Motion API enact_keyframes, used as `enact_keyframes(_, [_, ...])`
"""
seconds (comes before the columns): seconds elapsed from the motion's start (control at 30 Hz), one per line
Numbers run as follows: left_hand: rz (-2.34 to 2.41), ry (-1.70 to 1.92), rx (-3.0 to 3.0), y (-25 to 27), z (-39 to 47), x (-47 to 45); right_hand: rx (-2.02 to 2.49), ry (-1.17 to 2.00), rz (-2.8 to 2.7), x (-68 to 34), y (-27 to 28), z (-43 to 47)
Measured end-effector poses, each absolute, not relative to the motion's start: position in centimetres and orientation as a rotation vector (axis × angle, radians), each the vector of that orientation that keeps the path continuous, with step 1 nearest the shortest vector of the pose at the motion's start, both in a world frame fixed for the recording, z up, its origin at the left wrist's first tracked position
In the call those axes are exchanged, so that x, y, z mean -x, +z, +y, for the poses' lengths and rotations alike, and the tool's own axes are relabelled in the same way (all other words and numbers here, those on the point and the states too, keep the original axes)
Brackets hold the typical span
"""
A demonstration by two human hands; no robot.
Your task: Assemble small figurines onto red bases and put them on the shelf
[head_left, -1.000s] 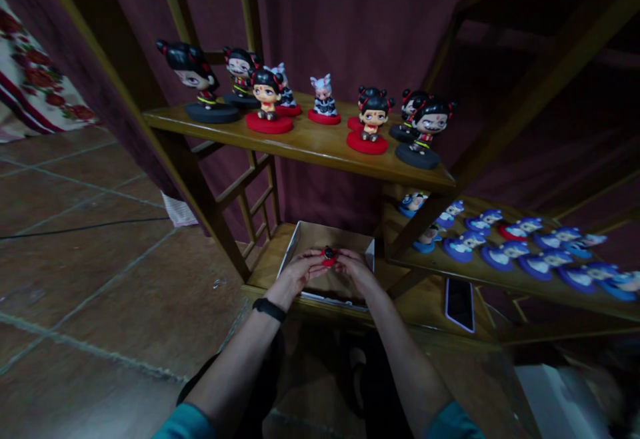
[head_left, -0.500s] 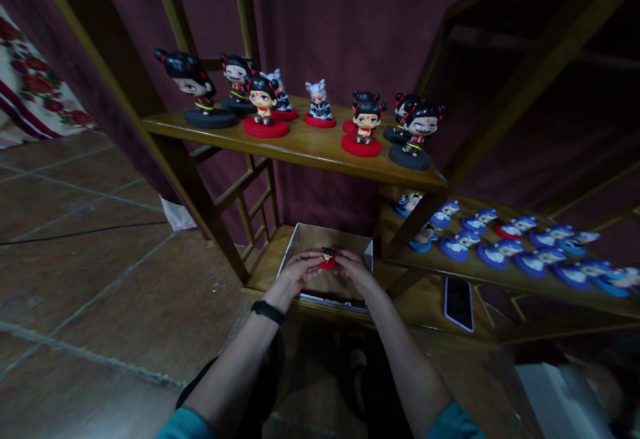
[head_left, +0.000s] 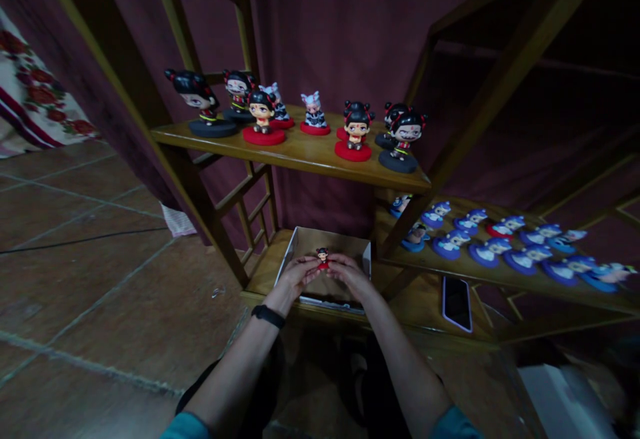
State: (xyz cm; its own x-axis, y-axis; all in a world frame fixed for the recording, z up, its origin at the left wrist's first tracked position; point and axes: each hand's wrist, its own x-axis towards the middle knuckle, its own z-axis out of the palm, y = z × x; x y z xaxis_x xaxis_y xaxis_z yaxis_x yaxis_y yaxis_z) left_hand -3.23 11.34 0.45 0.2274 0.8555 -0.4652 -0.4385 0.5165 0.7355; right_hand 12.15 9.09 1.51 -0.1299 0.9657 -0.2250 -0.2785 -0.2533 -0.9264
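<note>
A small figurine (head_left: 323, 257) with black hair buns and a red round base is held upright between my two hands. My left hand (head_left: 299, 274) grips the left side of its base with closed fingers. From the other side my right hand (head_left: 349, 272) closes on the same base. Both hands are over an open shallow cardboard box (head_left: 296, 239) with white outer sides, which rests on the lowest shelf board. The hands cover part of its bottom.
Above the box, a wooden shelf (head_left: 300, 159) bears several figurines on red and black bases. More figurines (head_left: 490, 251) on blue bases line a lower shelf at right. A phone (head_left: 457, 303) lies beneath them. A wooden post (head_left: 400, 242) stands right of the box.
Both hands have raised the figurine slightly, and its face now shows more plainly. The camera view has shifted a little; the shelved figurines stay where they were.
</note>
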Motion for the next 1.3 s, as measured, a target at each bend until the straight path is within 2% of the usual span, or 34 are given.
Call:
enact_keyframes(0.73, [1.037, 1.124, -0.813, 1.2, 8.2, 1.4, 1.124, 1.501, -0.84, -11.3, 1.0, 7.3])
enact_keyframes(0.97, [0.888, 1.076, -0.724, 2.0, 6.4, 1.7, 1.028, 1.561, -0.756, -11.8, 1.5, 5.9])
enact_keyframes(1.3, [0.944, 1.175, -0.794, 3.0, 4.2, 1.4, 0.97, 1.625, -0.769, -12.0, 2.3, 4.4])
